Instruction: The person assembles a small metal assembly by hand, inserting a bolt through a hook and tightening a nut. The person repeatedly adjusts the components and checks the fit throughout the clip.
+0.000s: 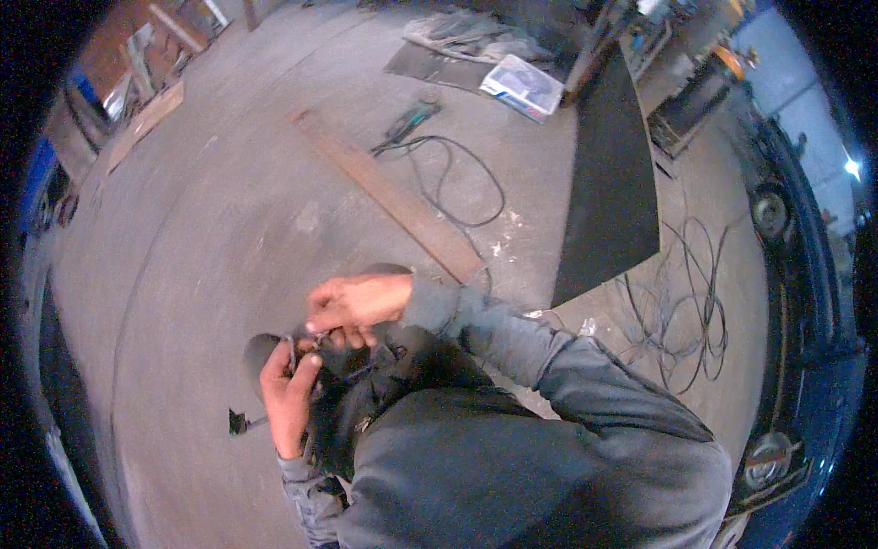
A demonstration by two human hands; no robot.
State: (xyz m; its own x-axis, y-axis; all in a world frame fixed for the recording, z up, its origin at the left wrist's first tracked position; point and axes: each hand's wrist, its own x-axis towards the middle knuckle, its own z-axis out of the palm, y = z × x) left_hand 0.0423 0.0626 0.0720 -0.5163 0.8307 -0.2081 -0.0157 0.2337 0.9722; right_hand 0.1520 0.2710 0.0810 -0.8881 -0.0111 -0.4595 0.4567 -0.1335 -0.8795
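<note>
My left hand (288, 395) and my right hand (370, 300) meet low in front of my body, above my dark-clad legs. Both have their fingers bent inward in a pinch, close to each other. Between the fingertips is something small and dark, perhaps cord-like, too blurred to name. A rounded dark shape like a shoe toe (262, 352) shows beside my left hand. Dark fabric behind the hands hides where the small thing leads.
A long wooden board (389, 194) lies on the concrete floor ahead. Beyond it rests a teal-and-black power tool (419, 117) with a looped cable. Farther right are a clear-lidded box (523, 89), a black sheet (608, 183) and tangled cables (713, 316). A small black object (238, 422) lies left.
</note>
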